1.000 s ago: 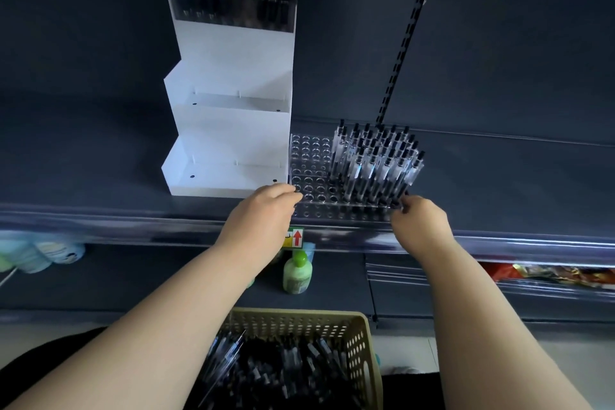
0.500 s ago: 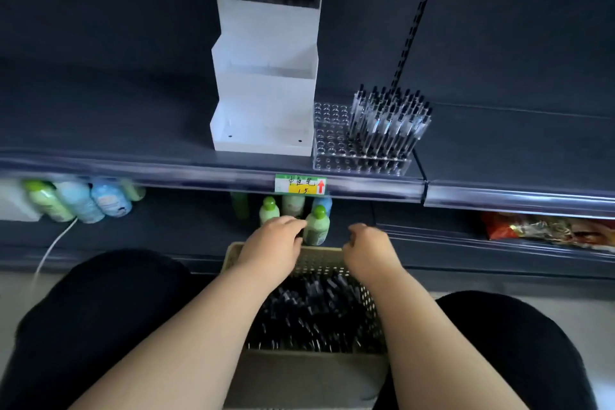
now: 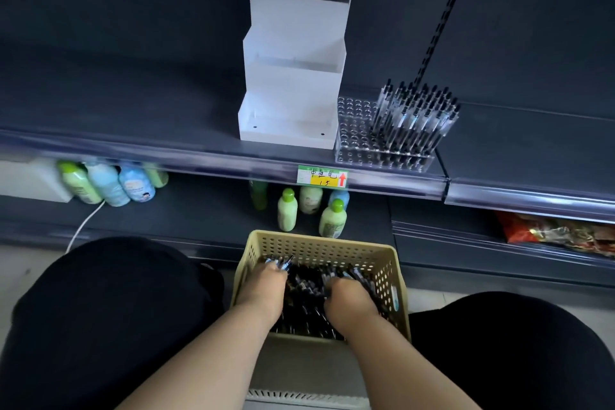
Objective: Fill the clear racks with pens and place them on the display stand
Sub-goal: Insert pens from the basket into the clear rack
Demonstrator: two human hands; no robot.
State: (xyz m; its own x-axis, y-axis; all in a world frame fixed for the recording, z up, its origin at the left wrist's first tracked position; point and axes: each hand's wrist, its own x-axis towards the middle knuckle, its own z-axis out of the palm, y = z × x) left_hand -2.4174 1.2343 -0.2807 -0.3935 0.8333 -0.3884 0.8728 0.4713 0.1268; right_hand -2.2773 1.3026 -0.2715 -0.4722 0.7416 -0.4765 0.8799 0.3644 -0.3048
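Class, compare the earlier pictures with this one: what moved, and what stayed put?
Both hands left the clear rack on the shelf and dropped into the basket; the left hand and right hand now dig among the loose pens. The rack stays half-filled beside the white display stand.

Premises are a retail shop: dark metal gondola shelving [image 3: 133,103] with a slotted upright [image 3: 439,27] and clear price rails. A handwritten yellow price label [image 3: 322,176] sits on the rail. Below the label stand lotion bottles [image 3: 287,210]; right of it, packaged snacks [image 3: 559,233]; above it, a white tiered display stand [image 3: 293,76].
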